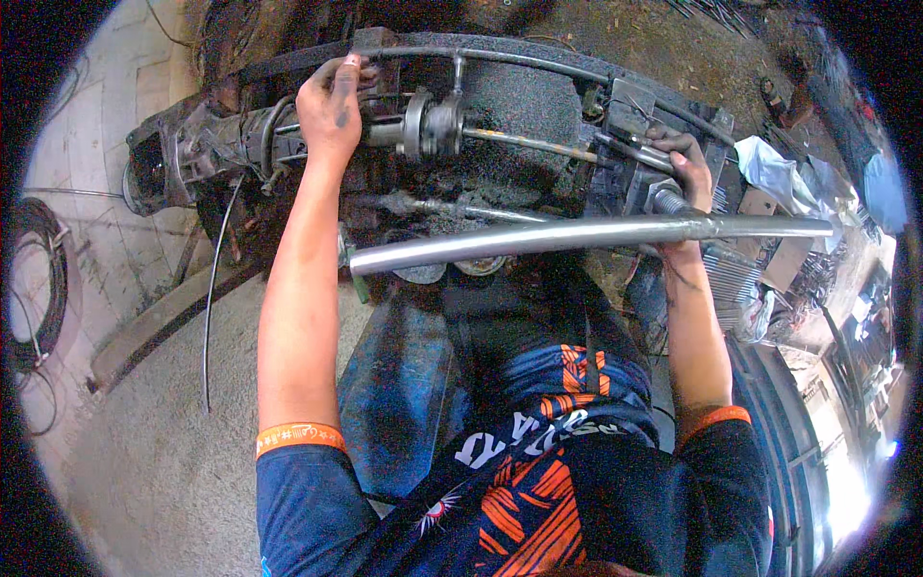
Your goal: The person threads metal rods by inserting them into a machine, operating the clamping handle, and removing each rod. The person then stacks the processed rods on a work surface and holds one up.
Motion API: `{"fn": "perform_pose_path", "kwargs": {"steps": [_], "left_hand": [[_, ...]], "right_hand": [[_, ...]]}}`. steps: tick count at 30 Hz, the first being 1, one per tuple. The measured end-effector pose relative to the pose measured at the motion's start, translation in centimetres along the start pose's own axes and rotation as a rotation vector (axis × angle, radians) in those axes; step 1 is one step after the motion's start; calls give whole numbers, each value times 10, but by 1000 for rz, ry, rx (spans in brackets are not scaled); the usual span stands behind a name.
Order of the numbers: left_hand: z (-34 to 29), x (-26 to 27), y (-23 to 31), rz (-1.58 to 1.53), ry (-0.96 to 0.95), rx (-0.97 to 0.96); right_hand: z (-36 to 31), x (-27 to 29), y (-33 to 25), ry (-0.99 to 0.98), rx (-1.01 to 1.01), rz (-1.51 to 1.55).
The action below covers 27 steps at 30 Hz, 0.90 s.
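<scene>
A greasy dark lathe-like machine (pixel 216 144) stretches across the upper part of the head view. My left hand (pixel 330 111) is at its far side, fingers curled by the left end of a long metal rail (pixel 538 60); what they grip is hidden. To the right of that hand are a round flanged collar (pixel 415 123) and a thin brownish rod (pixel 529 144). My right hand (pixel 687 162) is closed round the right end of a short metal bar (pixel 635 152) at the machine's right block. A thick shiny lever pipe (pixel 538 238) crosses in front, over my right wrist.
A blue panel (pixel 399 394) stands close to my body. Coiled black cable (pixel 38 279) lies at the far left, and a thin cable (pixel 212 298) hangs from the machine. White plastic sheeting (pixel 784 178) and a stack of thin rods (pixel 726 284) sit at the right.
</scene>
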<state>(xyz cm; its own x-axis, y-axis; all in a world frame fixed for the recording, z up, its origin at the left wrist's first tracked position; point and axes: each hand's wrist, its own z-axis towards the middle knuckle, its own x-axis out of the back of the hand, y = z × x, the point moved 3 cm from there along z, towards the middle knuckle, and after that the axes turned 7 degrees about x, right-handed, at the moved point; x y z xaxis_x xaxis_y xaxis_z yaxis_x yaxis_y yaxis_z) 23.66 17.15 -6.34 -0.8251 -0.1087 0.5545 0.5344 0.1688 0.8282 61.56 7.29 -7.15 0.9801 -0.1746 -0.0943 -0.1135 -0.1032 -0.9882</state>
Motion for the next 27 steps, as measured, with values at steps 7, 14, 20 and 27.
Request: {"fn": "perform_pose_path", "kwargs": {"steps": [7, 14, 20, 27], "left_hand": [[4, 0, -13, -4, 7, -9], [15, 2, -37, 25, 20, -70], [25, 2, -31, -96, -201, 108], [-20, 13, 66, 297, -413, -45]], "right_hand": [[0, -4, 3, -96, 124, -86], [-11, -10, 9, 64, 642, -635], [-96, 9, 42, 255, 387, -410], [-184, 64, 84, -228, -23, -1257]]}}
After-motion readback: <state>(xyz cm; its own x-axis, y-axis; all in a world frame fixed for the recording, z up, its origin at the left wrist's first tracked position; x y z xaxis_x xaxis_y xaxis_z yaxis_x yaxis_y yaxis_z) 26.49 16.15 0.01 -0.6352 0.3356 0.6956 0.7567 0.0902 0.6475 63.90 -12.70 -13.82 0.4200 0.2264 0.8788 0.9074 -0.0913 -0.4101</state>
